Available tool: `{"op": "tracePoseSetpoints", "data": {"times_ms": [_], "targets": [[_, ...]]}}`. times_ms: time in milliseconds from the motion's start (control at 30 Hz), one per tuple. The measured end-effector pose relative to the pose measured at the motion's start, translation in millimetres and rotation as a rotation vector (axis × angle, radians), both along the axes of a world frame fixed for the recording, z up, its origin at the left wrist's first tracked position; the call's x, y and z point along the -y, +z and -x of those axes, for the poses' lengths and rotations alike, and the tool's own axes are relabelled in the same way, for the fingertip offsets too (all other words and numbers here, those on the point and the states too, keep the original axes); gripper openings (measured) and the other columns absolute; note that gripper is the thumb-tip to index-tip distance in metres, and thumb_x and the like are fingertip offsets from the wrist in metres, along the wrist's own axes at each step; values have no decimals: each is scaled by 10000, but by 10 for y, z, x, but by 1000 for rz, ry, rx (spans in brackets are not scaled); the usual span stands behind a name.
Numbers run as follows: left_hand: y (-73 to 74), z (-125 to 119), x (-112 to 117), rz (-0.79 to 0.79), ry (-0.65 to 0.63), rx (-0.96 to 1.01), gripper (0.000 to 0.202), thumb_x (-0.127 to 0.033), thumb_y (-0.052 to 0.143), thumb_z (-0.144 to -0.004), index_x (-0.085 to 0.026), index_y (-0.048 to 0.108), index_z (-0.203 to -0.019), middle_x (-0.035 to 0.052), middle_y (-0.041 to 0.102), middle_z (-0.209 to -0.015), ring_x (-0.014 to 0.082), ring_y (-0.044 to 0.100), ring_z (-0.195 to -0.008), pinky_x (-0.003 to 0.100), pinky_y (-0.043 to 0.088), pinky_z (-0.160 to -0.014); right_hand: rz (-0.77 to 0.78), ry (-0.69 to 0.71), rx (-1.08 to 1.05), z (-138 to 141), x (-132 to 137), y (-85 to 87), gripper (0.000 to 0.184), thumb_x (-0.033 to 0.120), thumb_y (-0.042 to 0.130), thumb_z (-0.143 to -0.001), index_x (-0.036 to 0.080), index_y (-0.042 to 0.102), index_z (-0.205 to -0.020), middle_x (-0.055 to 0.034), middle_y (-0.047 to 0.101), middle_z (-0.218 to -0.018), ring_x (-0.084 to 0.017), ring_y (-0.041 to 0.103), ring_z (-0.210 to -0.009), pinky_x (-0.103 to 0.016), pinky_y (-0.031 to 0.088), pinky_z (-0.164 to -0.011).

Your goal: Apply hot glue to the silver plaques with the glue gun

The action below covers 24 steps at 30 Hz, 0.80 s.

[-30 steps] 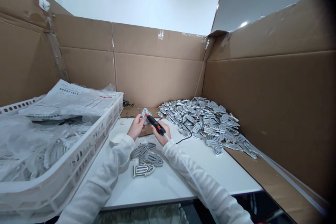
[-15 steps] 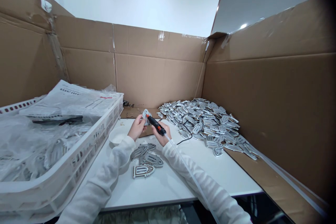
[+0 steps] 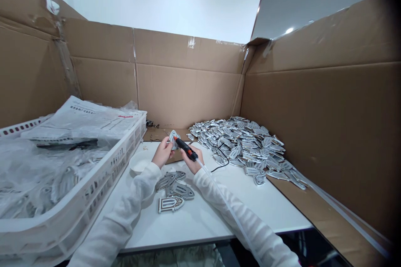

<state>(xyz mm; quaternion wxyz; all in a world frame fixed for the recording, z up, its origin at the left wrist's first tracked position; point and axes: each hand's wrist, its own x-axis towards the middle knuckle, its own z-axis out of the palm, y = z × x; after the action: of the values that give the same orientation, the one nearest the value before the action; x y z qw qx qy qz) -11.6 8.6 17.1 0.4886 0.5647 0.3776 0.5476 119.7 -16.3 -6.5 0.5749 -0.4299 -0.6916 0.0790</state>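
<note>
White bench [image 3: 272,206], cardboard walls [image 3: 188,91] round back and sides; open surface lower right, front edge near frame bottom. Mid-frame: left hand [image 3: 162,153] pinching grey piece [image 3: 173,134], right hand [image 3: 196,159] gripping glue gun [image 3: 187,148].

Passing room lies over tabletop [image 3: 181,233] in front of the arched-piece cluster [image 3: 179,191], with left sleeve [image 3: 122,212] and basket [image 3: 97,183] blocking its left, right sleeve [image 3: 238,208] its right, glue gun [image 3: 187,149] its far side.

a black, orange-tipped tool [image 3: 187,149] slants toward an upright grey piece [image 3: 172,135].
</note>
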Motion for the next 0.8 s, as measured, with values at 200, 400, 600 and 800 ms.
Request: {"op": "tracePoseSetpoints", "data": {"times_ms": [200, 400, 600, 800], "targets": [[4, 2, 10, -25, -8, -15, 263, -343, 540, -724, -152, 474, -892, -46, 472, -567, 57, 450, -403, 138, 294, -328, 24, 7, -12, 3, 7, 6, 234, 357, 474, -727, 184, 481, -570, 15, 443, -514, -115, 386, -496, -235, 323, -510], [-15, -6, -13, -40, -12, -19, 177, -270, 491, -754, -150, 463, -881, -35, 487, -594, 72, 470, -420, 155, 338, -325, 19, -13, 0, 9, -5, -10, 244, 360, 466, -730, 191, 428, -558, 17, 427, -519, -118, 388, -497, -239, 313, -515], [-89, -4, -96, -93, -42, -46, 209, -301, 477, -764, -160, 438, -914, -14, 530, -622, 101, 516, -432, 182, 377, -338, -30, -72, 58, 19, -33, -46, 251, 363, 470, -732, 197, 397, -558, 19, 425, -533, -117, 406, -505, -231, 319, -527], [-156, 13, -129, -213, 63, -174, 219, -311, 425, -791, -170, 450, -956, -24, 548, -586, 98, 486, -399, 198, 382, -397, -69, -101, 50, 38, -39, -70, 269, 369, 479, -740, 189, 405, -555, 17, 430, -550, -112, 423, -525, -228, 340, -539]]}}
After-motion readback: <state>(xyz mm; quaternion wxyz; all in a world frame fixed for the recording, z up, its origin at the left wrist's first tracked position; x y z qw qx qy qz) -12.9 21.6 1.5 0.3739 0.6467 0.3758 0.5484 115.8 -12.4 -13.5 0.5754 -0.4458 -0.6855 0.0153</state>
